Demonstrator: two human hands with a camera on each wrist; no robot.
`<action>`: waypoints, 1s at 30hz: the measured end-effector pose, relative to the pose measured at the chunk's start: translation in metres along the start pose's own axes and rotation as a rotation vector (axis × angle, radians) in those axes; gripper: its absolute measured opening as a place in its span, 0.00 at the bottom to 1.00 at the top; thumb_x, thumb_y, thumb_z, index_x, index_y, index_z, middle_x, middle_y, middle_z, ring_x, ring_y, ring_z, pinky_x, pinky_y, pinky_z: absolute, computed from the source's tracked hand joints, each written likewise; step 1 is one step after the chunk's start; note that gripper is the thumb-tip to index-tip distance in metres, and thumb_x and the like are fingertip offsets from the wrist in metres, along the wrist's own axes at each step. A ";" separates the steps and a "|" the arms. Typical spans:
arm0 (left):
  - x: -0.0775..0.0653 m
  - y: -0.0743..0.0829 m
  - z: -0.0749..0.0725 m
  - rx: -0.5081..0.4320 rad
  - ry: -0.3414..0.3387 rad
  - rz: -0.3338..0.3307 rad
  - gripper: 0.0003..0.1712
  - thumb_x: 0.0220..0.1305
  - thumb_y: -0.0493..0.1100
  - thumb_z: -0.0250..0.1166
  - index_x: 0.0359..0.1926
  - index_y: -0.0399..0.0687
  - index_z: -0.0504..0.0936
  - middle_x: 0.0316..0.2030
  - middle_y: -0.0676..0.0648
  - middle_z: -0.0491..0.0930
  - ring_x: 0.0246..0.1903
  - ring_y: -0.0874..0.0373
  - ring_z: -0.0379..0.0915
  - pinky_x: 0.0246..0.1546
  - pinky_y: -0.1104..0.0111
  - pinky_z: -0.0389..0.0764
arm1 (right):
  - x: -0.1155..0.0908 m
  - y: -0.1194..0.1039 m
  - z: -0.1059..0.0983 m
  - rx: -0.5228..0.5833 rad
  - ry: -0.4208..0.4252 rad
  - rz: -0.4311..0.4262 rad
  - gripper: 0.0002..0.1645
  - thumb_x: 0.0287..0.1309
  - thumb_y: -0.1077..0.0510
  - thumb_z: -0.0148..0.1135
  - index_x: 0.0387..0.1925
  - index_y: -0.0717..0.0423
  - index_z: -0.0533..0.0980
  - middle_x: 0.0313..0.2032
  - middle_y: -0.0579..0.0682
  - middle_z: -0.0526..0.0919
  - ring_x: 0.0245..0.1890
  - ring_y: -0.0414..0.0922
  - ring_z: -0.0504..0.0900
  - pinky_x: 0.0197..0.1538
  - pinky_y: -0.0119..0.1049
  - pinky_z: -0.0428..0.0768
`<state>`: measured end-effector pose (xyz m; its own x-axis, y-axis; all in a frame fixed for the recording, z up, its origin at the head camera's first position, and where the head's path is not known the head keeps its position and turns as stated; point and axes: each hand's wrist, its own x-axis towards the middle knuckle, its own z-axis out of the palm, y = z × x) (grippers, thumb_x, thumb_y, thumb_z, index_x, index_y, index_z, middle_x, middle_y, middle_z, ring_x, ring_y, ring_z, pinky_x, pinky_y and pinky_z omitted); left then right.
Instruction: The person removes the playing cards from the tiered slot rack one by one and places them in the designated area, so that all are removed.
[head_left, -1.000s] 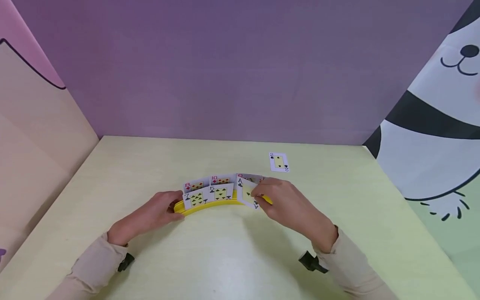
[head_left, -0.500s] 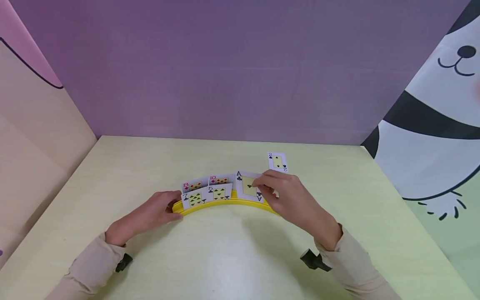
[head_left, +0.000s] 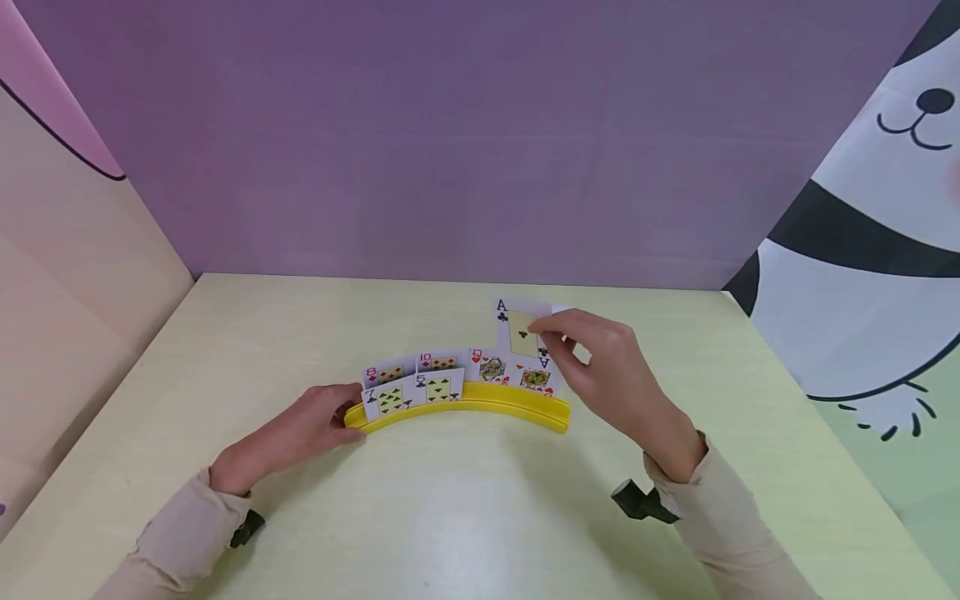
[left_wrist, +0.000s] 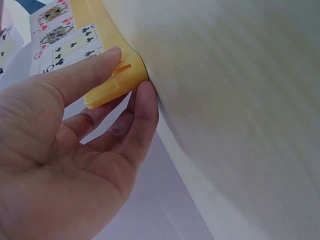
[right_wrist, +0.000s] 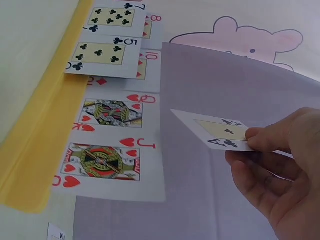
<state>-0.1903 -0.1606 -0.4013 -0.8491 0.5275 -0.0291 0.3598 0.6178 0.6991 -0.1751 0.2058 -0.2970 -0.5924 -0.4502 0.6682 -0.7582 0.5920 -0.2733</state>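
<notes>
A curved yellow card holder stands on the table, its left end gripped between thumb and fingers by my left hand. Its front row carries a seven of clubs and a five of clubs. Behind them stand an eight of diamonds, a ten of diamonds, a queen of hearts and a jack of hearts. My right hand pinches an ace of clubs by its right edge. That card is raised above and behind the holder's right half, apart from it in the right wrist view.
Another card lies on the table behind the holder, mostly hidden by the ace and right hand in the head view. A purple panel rises at the table's back edge, with printed panels at both sides.
My right hand has lifted the ace of clubs from in front of the holder's right half, up and back to the right, uncovering the queen and jack. The left hand stays put.
</notes>
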 end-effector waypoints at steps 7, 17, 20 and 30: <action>0.000 0.000 0.000 -0.007 0.000 -0.002 0.22 0.59 0.34 0.72 0.53 0.35 0.76 0.49 0.42 0.79 0.40 0.55 0.75 0.36 0.70 0.79 | 0.007 0.009 -0.007 0.009 0.055 0.039 0.13 0.56 0.74 0.64 0.43 0.62 0.81 0.40 0.50 0.86 0.34 0.40 0.81 0.39 0.22 0.76; 0.000 0.002 0.001 0.002 0.003 -0.004 0.21 0.59 0.34 0.72 0.51 0.35 0.76 0.47 0.43 0.80 0.39 0.55 0.75 0.35 0.70 0.79 | 0.009 0.043 -0.011 -0.003 0.191 0.081 0.15 0.56 0.75 0.65 0.43 0.60 0.85 0.38 0.53 0.88 0.34 0.45 0.83 0.43 0.19 0.75; 0.000 0.002 0.001 0.003 0.001 -0.008 0.20 0.59 0.34 0.72 0.50 0.36 0.76 0.46 0.43 0.80 0.39 0.55 0.75 0.34 0.70 0.79 | 0.009 0.057 -0.010 -0.009 0.203 0.139 0.12 0.59 0.73 0.64 0.43 0.60 0.85 0.39 0.53 0.88 0.34 0.46 0.84 0.42 0.18 0.75; 0.000 0.001 0.000 0.002 -0.001 -0.007 0.21 0.58 0.34 0.72 0.51 0.36 0.76 0.47 0.43 0.80 0.38 0.56 0.75 0.34 0.71 0.78 | 0.003 0.111 -0.003 -0.011 0.235 0.388 0.11 0.68 0.66 0.57 0.46 0.62 0.82 0.41 0.58 0.86 0.35 0.49 0.82 0.39 0.19 0.72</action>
<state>-0.1901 -0.1600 -0.4003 -0.8511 0.5239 -0.0347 0.3549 0.6228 0.6972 -0.2602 0.2715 -0.3231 -0.7535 -0.0303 0.6568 -0.4885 0.6944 -0.5284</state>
